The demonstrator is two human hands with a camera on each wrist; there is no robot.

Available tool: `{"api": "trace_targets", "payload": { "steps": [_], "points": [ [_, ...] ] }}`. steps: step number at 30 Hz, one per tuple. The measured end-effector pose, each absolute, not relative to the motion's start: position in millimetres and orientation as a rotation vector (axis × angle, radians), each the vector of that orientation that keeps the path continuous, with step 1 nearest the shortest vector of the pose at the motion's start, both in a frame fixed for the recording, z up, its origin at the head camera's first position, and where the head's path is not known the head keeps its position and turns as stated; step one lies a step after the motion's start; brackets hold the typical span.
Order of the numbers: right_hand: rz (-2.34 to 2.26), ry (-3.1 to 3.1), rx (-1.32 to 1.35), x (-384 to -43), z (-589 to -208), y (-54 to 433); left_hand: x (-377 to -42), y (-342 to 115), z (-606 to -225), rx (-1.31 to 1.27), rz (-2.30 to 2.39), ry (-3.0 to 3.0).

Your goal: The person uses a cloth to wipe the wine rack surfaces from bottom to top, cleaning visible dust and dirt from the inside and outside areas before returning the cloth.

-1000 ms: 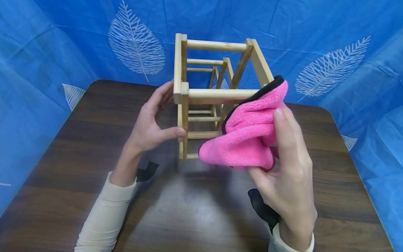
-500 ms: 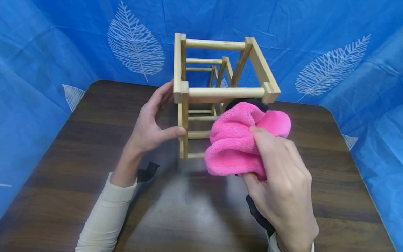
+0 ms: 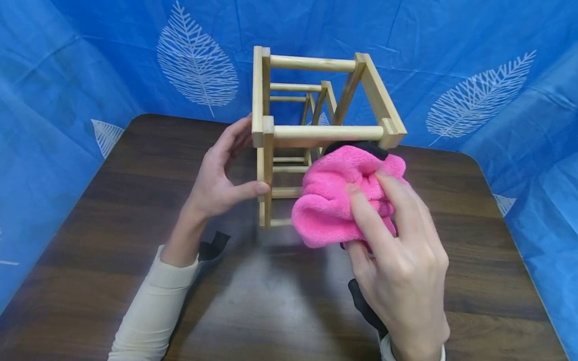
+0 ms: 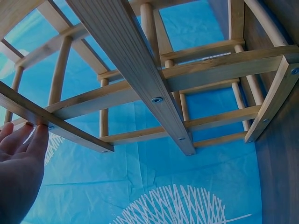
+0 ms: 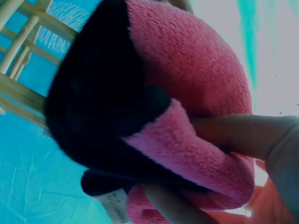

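Note:
A pale wooden rack (image 3: 328, 133) of slats and round rods stands upright on the table, its rods also showing in the left wrist view. My left hand (image 3: 219, 175) holds its left side, thumb on the front post and fingers reaching behind. My right hand (image 3: 402, 250) grips a bunched pink plush cloth (image 3: 331, 200) with black edging. The cloth is just below the rack's top front rod, by the right front corner, and hides the lower part of that post. Whether it touches the wood cannot be told. In the right wrist view, a white label (image 5: 113, 206) hangs from the cloth (image 5: 187, 60).
The dark wooden table (image 3: 113, 215) extends to both sides of the rack. Behind and beside it hangs a blue curtain (image 3: 293, 25) with white leaf prints. Black straps (image 3: 214, 245) show at both wrists.
My right hand has brought the cloth down and left off the rack's top right corner, uncovering it. Its fingers have since shifted on the cloth and bunched it. My left hand has stayed in place.

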State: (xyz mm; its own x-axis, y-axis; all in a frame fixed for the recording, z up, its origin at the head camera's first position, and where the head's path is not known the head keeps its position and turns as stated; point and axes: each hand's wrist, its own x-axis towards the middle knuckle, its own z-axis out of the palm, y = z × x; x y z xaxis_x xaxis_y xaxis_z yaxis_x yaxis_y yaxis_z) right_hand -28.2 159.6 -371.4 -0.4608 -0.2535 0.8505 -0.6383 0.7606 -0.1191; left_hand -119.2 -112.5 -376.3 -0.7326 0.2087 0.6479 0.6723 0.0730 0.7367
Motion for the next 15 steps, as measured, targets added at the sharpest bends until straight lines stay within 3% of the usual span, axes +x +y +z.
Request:
{"api": "trace_targets", "payload": {
  "steps": [8, 11, 15],
  "points": [
    [0.491, -2.171, 0.78, -16.3, -350.1, 148.7, -118.3, -113.6, -377.3, -0.864, -1.695, -1.97],
    [0.467, -2.195, 0.784, -18.4, -369.4, 156.4, -118.0, -113.4, -377.7, -0.859, -1.695, -1.976],
    [0.388, -2.217, 0.768, -29.8, -423.3, 174.5, -117.4, -112.6, -377.6, -0.851, -1.696, -1.986]
  ]
}}
